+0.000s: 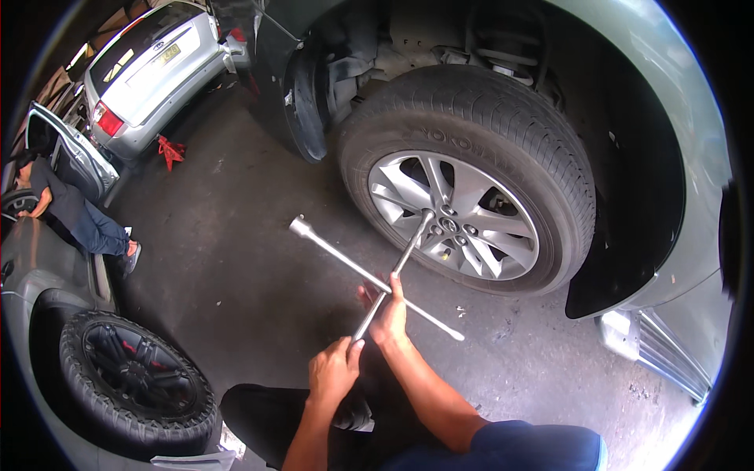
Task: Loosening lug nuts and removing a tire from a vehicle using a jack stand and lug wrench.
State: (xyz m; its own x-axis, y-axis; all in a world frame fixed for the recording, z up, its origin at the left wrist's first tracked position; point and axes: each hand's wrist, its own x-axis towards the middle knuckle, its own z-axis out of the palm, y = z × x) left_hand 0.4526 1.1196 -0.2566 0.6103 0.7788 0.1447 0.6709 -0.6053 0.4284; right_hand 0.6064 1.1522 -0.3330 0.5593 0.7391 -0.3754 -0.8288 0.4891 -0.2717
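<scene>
A chrome four-way lug wrench (338, 257) reaches from my hands to the wheel (471, 192), its far end at the lug nuts around the hub of the silver alloy rim. My left hand (334, 370) is closed round the near end of the wrench. Close to where the bars cross, my right hand (390, 320) wraps the shaft, with its fingers partly hidden behind the metal. Several lug nuts (470, 230) show around the centre cap. The socket covers the nut under it, so how far it is seated cannot be made out. The tyre sits inside the wheel arch.
The open wheel arch (644, 157) and a side step (656, 353) flank the wheel. Lower left, another vehicle carries a knobbly black wheel (137, 381). A person (71, 204) leans over that vehicle. Behind are a red jack stand (170, 152) and a silver car (153, 67).
</scene>
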